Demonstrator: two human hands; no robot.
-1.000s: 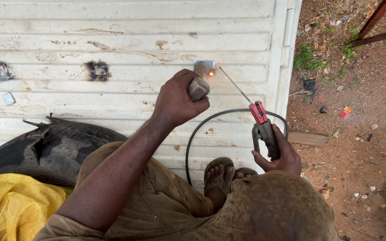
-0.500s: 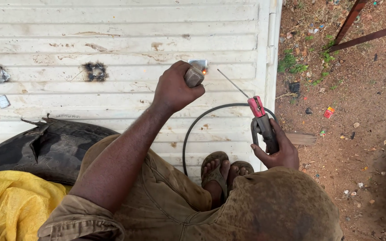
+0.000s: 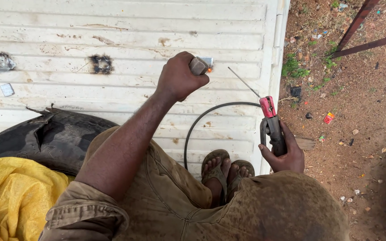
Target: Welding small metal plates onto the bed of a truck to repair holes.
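Open white panel [image 3: 112, 27] above; torn tyre [image 3: 45, 138] and yellow cloth [image 3: 10, 201] crowding lower left.

Head camera, single view, looking steeply down over my own knees.

I have only this one view, so nothing overlaps with a second camera. It sits at my head and faces down and forward: my lap fills the bottom edge, close to the lens, and my sandalled feet [image 3: 226, 172] are just beyond. The white ribbed metal panel [image 3: 112, 27] runs across the upper left and reaches the top edge. Bare reddish ground [image 3: 358, 111] takes the right strip. My left hand [image 3: 179, 78] is near the frame centre, my right hand [image 3: 282, 154] lower right; both are at arm's reach, sharp. A yellow cloth [image 3: 10, 196] cuts the lower left corner.
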